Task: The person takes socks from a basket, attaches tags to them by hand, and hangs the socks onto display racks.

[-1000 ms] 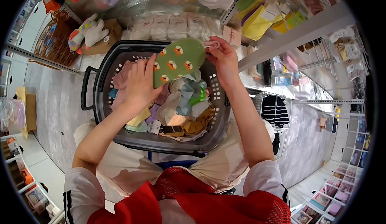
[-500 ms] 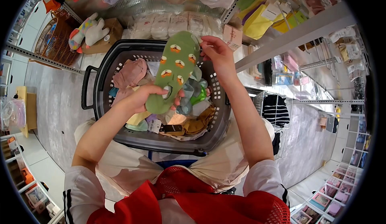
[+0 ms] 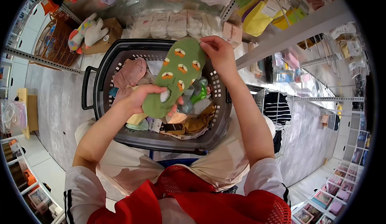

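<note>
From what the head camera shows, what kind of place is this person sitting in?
Probably a shop selling clothing and small goods: socks and similar garments hang overhead, packaged items lie in a row behind the dark basket, and white shelves of small boxed goods stand at the lower right.
</note>
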`<act>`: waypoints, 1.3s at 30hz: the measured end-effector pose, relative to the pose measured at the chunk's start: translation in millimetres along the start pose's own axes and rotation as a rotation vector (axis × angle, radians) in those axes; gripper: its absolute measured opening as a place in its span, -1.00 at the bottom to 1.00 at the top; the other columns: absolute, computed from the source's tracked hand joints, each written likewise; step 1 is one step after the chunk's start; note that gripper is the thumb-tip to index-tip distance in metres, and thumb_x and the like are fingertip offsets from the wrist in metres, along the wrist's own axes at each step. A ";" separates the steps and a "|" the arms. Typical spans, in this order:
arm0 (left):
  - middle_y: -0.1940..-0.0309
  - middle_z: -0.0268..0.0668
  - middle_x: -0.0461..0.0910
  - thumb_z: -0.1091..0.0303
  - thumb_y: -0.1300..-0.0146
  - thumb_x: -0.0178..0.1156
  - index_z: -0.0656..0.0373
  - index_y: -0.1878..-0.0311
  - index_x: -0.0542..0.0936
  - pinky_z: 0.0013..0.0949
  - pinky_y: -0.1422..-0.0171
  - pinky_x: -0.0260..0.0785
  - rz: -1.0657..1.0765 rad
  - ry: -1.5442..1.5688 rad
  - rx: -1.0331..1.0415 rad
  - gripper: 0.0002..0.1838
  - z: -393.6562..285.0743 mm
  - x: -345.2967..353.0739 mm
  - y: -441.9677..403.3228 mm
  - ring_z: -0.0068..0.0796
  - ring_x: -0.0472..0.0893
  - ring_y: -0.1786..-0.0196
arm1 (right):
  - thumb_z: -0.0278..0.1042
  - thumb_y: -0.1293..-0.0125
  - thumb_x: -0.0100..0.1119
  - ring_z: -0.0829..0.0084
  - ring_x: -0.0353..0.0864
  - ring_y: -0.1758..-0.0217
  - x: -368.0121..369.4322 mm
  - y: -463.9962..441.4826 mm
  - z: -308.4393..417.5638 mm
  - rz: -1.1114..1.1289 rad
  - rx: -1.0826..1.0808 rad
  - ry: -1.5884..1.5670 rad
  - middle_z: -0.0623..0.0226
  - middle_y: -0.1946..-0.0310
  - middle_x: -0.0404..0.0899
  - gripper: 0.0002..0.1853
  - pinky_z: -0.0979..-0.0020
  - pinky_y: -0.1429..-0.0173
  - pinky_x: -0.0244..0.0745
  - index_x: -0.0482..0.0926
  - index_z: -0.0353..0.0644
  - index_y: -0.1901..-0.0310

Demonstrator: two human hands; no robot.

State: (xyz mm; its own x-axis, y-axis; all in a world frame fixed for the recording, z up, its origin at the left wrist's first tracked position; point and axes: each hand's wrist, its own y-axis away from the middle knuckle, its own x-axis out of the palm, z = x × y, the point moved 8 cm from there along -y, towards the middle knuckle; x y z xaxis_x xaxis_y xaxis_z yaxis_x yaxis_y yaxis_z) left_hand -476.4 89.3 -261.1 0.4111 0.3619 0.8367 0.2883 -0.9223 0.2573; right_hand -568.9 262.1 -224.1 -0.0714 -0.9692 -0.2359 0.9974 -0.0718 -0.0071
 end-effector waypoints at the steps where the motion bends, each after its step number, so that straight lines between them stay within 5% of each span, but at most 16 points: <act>1: 0.09 -0.01 0.44 0.22 -0.20 -0.12 0.30 -0.13 0.27 -0.20 0.13 0.36 0.006 0.004 0.000 -0.52 -0.9 1.1 0.6 -0.17 0.50 0.27 | -0.45 -0.18 0.12 0.64 0.46 0.36 -3.4 -0.5 0.7 0.007 0.074 -0.044 0.40 0.34 0.53 -0.80 0.62 0.23 0.38 0.49 -0.29 0.15; 11: 0.04 0.00 0.42 0.21 -0.24 -0.13 0.33 -0.14 0.25 -0.21 0.08 0.40 0.089 -0.033 -0.097 -0.52 2.6 5.8 3.0 -0.24 0.52 0.17 | -0.51 -0.13 0.12 0.57 0.51 0.37 -29.1 -8.4 -12.2 -0.117 0.172 -0.551 0.36 0.37 0.53 -0.78 0.57 0.20 0.44 0.48 -0.31 0.16; 15: 0.03 -0.08 0.44 0.26 -0.28 -0.08 0.33 -0.15 0.28 -0.33 0.02 0.40 -0.147 -0.129 -0.077 -0.55 -2.4 5.5 3.4 -0.35 0.52 0.09 | -0.52 -0.14 0.12 0.56 0.52 0.35 -32.3 -8.5 -5.3 -0.137 0.124 -0.510 0.35 0.38 0.54 -0.79 0.57 0.19 0.43 0.48 -0.31 0.16; 21: 0.11 -0.27 0.51 0.32 -0.23 0.07 0.31 -0.08 0.39 -0.50 0.00 0.32 -0.578 -0.764 -0.060 -0.61 -10.4 -50.3 3.9 -0.55 0.50 0.09 | -0.55 -0.13 0.11 0.59 0.54 0.31 -26.2 -5.5 15.9 -0.106 -0.031 -0.351 0.36 0.39 0.56 -0.82 0.60 0.19 0.40 0.49 -0.32 0.19; 30: 0.09 -0.25 0.50 0.41 -0.14 0.11 0.27 -0.04 0.41 -0.44 -0.05 0.30 -0.584 -0.992 0.196 -0.62 -18.0 -66.5 1.5 -0.48 0.48 0.06 | -0.55 -0.10 0.16 0.69 0.51 0.34 -14.2 -2.9 30.1 -0.033 -0.157 -0.279 0.42 0.41 0.56 -0.86 0.68 0.30 0.36 0.53 -0.29 0.26; 39: 0.07 -0.26 0.50 0.42 -0.12 0.11 0.23 -0.03 0.42 -0.43 -0.07 0.30 -0.590 -1.081 0.239 -0.63 -22.6 -66.0 0.5 -0.47 0.48 0.02 | -0.54 -0.10 0.19 0.73 0.44 0.43 -16.7 -4.3 29.4 -0.064 -0.182 -0.207 0.49 0.46 0.54 -0.89 0.69 0.38 0.29 0.55 -0.26 0.29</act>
State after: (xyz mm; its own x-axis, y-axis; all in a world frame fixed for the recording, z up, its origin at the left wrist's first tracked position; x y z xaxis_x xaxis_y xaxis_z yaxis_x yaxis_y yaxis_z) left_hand -522.9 61.8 -305.2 0.6316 0.7407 -0.2289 0.7724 -0.5757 0.2684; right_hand -572.3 271.6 -191.6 -0.1163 -0.9929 -0.0259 0.9747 -0.1091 -0.1949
